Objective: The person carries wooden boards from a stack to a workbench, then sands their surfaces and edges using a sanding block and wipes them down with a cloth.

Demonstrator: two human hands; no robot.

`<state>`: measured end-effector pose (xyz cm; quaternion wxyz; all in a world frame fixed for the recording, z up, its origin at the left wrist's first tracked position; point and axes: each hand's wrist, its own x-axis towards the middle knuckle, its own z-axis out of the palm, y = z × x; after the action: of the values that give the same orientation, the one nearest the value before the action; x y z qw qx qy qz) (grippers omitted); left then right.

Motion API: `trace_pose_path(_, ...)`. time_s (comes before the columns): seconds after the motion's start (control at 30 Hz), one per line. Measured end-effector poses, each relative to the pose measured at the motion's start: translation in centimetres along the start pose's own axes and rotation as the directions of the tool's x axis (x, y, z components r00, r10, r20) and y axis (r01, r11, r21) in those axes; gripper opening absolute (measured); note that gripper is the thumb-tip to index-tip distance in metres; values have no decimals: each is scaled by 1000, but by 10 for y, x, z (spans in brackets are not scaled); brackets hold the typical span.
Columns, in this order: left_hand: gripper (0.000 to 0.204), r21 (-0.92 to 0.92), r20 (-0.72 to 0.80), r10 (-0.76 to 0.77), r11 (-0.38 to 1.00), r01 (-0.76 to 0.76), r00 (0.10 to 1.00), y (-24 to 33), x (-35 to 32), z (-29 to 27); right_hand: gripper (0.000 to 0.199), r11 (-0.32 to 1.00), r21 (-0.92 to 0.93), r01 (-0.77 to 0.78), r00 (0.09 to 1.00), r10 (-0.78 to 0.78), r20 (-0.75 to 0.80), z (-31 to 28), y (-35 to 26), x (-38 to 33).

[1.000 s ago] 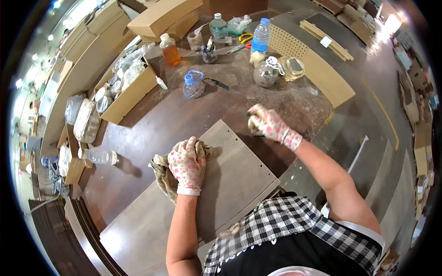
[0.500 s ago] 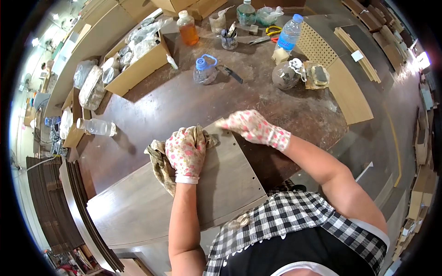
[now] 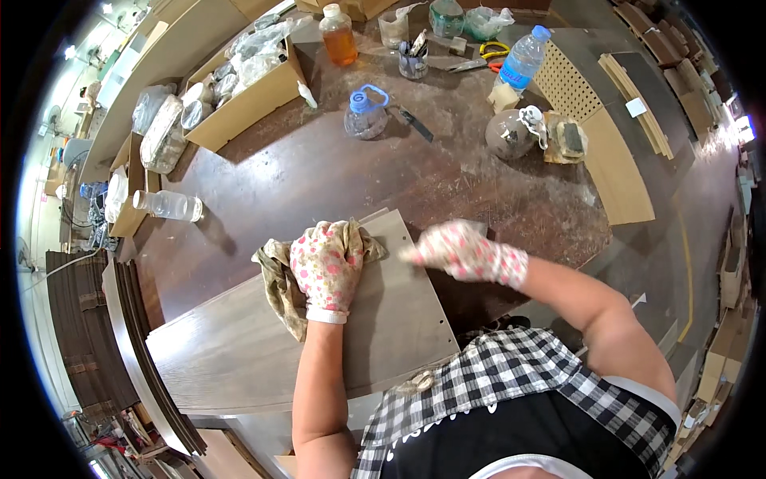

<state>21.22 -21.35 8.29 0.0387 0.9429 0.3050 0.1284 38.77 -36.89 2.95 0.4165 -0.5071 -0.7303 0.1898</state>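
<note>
A grey wood-grain panel [image 3: 231, 351] lies flat across the table's near side, with small dark holes along its right end. My left hand [image 3: 325, 267], in a white glove with pink spots, is closed on a stained, crumpled rag [image 3: 279, 279] and presses it on the panel. By the panel's right end edge is my right hand [image 3: 459, 251], in a matching glove and blurred by motion. Its fingers look drawn together, their tips at the edge; whatever they hold, if anything, cannot be made out. A greyish patch shows just behind that glove.
On the brown table [image 3: 319, 176] stand a blue-handled jug top [image 3: 366, 120], an amber liquid bottle [image 3: 338, 36], a water bottle [image 3: 523, 60] and a dark round container [image 3: 511, 134]. A black blade [image 3: 416, 125] lies mid-table. Left are a carton of bags [image 3: 239, 104] and a clear bottle [image 3: 169, 205].
My right hand has moved nearer to me and a little right along the panel's end edge. The left hand stays on the rag. The whole view has shifted slightly.
</note>
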Motion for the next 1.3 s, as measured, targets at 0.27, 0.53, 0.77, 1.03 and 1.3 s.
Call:
trace_pose_path(0.27,20,24,17,0,1000,0,1000,7,10,3,42,972,-212,-103,993,89,-77,-22,26,44)
trace_pose_path(0.53,19,2,69,-36,999,36,997,-2,2,3,51,996,85,-11,995,2,100,8,-58,-44)
trace_pose_path(0.77,21,16,6,10,1000,-11,1000,2,7,1,47,978,-183,-99,989,75,-130,-16,-3,16)
trace_pose_path(1.03,25,1,-57,-16,1000,16,998,-5,4,2,50,955,-290,67,991,-31,130,5,-33,-15)
trace_pose_path(1.3,29,0,-56,-14,1000,14,998,-6,5,6,48,983,-183,0,1000,0,0,-10,-53,-17)
